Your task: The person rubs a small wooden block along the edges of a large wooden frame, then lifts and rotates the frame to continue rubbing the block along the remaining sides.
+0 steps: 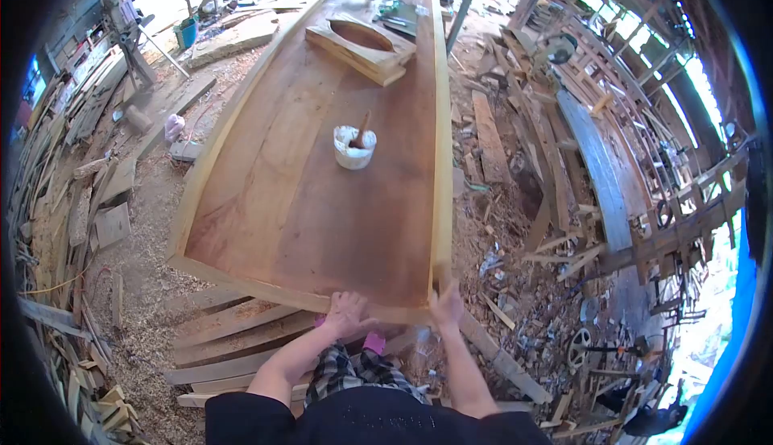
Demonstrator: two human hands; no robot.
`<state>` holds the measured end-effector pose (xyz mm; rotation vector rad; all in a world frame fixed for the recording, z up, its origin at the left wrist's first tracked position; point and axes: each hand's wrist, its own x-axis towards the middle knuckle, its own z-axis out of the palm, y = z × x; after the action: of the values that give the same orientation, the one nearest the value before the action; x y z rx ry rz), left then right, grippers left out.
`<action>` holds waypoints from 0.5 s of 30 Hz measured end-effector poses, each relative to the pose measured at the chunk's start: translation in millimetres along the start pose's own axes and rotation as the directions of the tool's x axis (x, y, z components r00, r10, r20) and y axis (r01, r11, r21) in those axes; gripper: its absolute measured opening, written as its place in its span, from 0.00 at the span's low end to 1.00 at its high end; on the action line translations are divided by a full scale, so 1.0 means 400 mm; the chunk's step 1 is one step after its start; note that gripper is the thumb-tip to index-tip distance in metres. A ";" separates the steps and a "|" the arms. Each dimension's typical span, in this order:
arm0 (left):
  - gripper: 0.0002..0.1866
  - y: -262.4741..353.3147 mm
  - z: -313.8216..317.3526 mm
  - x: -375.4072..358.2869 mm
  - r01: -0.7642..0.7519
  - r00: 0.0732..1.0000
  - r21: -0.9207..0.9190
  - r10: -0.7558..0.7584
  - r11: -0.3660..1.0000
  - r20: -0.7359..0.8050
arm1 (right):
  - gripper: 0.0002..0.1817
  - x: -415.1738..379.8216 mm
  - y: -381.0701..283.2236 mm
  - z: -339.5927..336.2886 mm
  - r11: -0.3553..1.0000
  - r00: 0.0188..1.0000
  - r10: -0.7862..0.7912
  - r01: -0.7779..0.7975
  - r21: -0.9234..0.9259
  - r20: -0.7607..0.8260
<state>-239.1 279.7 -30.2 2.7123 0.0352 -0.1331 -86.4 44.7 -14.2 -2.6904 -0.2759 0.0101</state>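
Note:
A large reddish-brown wooden panel (266, 179) with a pale raised rim lies lengthwise in front of me. My left hand (348, 314) rests on its near rim, with the fingers laid over the edge. At the near right corner, my right hand (446, 306) is closed and slightly blurred against the rim; what sits in its fingers, if anything, cannot be made out. A white plastic tub (353, 155) stands on the panel, with a brown-handled brush (362, 131) leaning in it. Farther up lies a thick wooden block (354, 57) with an oval opening.
Tools and a greenish clear item (386, 10) lie at the panel's far end. Planks (233, 336) lie under its near edge. Scrap wood and debris (515, 284) cover the ground to the right. Stacked boards and shavings (133, 284) are on the left.

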 end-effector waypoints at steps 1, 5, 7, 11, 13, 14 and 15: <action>0.35 0.003 0.000 0.006 0.018 1.000 0.018 -0.018 1.000 0.016 | 0.32 0.068 -0.037 -0.006 1.000 1.000 0.018 -0.018 0.017 -0.016; 0.34 0.026 -0.008 0.005 0.053 0.998 0.081 -0.054 0.995 0.020 | 0.26 0.136 -0.008 0.032 0.999 0.999 0.007 -0.004 -0.041 0.054; 0.34 0.018 0.009 0.008 0.030 1.000 0.066 -0.030 0.997 0.006 | 0.26 -0.010 0.004 -0.015 0.998 0.996 0.028 -0.022 -0.062 0.083; 0.34 0.010 -0.006 0.008 0.000 1.000 0.015 0.000 1.000 -0.010 | 0.24 -0.295 0.079 -0.122 0.999 0.986 0.042 -0.045 0.012 0.164; 0.33 0.003 -0.005 0.018 -0.005 0.999 -0.004 0.005 1.000 -0.038 | 0.23 -0.382 0.128 -0.181 0.986 0.955 0.165 -0.166 -0.018 0.247; 0.33 0.003 -0.005 0.017 -0.002 0.999 0.008 0.002 1.000 -0.036 | 0.23 -0.406 0.148 -0.204 0.969 0.919 0.246 -0.238 -0.065 0.307; 0.33 0.004 -0.005 0.012 -0.003 1.000 0.022 0.003 1.000 -0.028 | 0.23 -0.422 0.156 -0.218 0.967 0.915 0.253 -0.241 -0.078 0.315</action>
<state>-234.2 279.0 -28.1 2.7360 0.0380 -0.0952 -235.4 -79.9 32.4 -2.7344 -0.0289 0.5314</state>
